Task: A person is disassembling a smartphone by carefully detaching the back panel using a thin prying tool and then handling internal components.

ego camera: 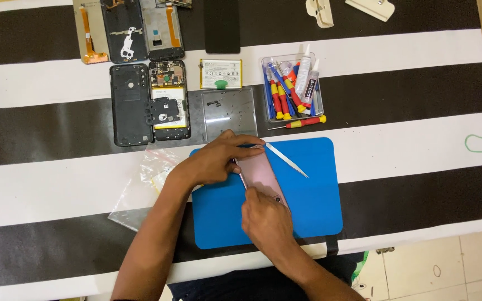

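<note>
Both hands are down on the blue mat (313,195) in the middle of the striped worktop (419,83), and between them lies a pink phone (259,173), back up and angled across the mat. The left hand (216,159) clamps over the phone's upper end, fingers (246,139) curled along its far edge and pressing it to the mat. The right hand (264,218) sits at the lower end, fingers folded against the phone's near-left edge; whether something thin is pinched there cannot be told. Just beside the phone on its right, a slim white pry tool (287,160) rests slantwise on the mat, its upper tip close to the left hand's fingertips. Behind the left hand sits a clear plastic tray (230,114), and left of that two opened phones lie side by side: a dark back shell (128,105) and a phone body with its circuit boards showing (169,100). A loose battery (220,73) lies above the tray. To the right, a clear tub (292,88) bristles with red, yellow and blue screwdrivers and glue tubes, and one screwdriver (302,122) lies just in front. A crumpled plastic bag (149,184) pokes out under the left forearm, and a green rubber band (478,143) lies well off to the right.
</note>
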